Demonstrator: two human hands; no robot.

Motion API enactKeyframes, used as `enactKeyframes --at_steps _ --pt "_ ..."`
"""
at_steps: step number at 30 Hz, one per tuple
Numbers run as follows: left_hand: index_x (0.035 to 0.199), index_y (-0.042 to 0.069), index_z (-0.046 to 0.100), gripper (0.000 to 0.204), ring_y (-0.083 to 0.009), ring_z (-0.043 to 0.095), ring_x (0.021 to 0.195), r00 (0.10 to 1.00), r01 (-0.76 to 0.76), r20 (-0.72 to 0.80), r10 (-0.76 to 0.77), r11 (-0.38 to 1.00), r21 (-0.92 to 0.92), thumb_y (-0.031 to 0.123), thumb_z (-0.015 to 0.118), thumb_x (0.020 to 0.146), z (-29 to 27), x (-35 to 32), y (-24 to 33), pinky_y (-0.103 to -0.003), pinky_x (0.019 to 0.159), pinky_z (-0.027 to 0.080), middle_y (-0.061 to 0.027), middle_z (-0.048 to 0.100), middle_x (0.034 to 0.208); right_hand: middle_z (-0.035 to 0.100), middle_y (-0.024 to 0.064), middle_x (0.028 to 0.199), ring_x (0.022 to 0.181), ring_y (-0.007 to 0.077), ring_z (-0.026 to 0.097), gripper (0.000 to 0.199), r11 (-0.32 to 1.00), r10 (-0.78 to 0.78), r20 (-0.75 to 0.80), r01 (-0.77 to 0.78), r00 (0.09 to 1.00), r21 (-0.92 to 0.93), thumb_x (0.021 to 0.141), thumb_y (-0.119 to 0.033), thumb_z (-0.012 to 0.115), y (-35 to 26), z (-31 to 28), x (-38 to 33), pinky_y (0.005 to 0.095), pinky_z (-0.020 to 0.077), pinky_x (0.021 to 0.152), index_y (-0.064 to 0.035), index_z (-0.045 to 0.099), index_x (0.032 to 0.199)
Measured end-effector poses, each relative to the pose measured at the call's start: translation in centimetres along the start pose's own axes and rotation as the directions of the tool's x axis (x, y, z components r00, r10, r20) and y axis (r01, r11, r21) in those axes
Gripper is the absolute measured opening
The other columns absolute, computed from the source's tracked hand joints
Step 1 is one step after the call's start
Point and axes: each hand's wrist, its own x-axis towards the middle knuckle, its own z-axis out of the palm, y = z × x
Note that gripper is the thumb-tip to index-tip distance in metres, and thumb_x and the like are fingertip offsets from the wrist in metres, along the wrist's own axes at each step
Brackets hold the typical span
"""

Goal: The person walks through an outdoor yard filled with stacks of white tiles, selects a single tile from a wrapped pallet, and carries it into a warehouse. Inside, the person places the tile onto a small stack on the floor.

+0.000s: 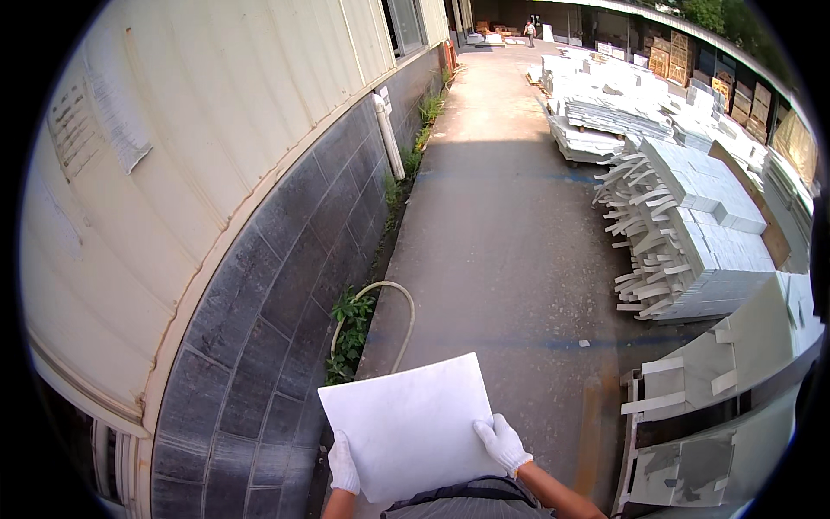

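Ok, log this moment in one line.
held: white rectangular slab; white-gloved left grip: left edge; white-gloved right grip: right edge; person's left: dark-grey tiled wall

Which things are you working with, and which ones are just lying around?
Working with:
white slab
left fingers and right fingers, gloved, holding it

Just lying around:
looped pale hose
stack of pale blocks
pale slabs at lower right

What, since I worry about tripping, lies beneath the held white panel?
Past the far edge of the white panel, concrete ground, a pale hose and green plants show. The panel hides its underside and whatever lies directly beneath.
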Motion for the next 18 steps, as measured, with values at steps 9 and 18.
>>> enactKeyframes --at_steps 9,18 --pt "0.113 -0.008 0.053 0.064 -0.019 0.057 0.092 1.0 -0.002 -0.008 0.001 0.994 -0.113 0.051 0.042 0.091 18.7 22.5 6.2 -0.032 0.083 0.044 -0.0114 0.059 0.107 0.059 0.028 0.097 0.096 0.042 0.056 0.06 0.998 -0.028 0.015 0.029 0.999 -0.047 0.084 -0.053 0.048 -10.6 -5.8 28.6 0.0444 0.0425 0.083 0.0021 0.048 0.107" --pt "0.112 -0.007 0.053 0.063 -0.0186 0.057 0.087 0.984 -0.005 0.179 -0.01 0.997 0.082 0.051 0.044 0.09 40.4 48.1 17.0 -0.032 0.079 0.046 -0.0109 0.06 0.103 0.059 0.0278 0.098 0.096 0.0419 0.056 0.057 0.986 0.123 -0.13 -0.106 0.984 0.126 0.085 -0.05 0.047 -21.8 -15.4 50.7 0.0424 0.0422 0.084 0.003 0.05 0.104"
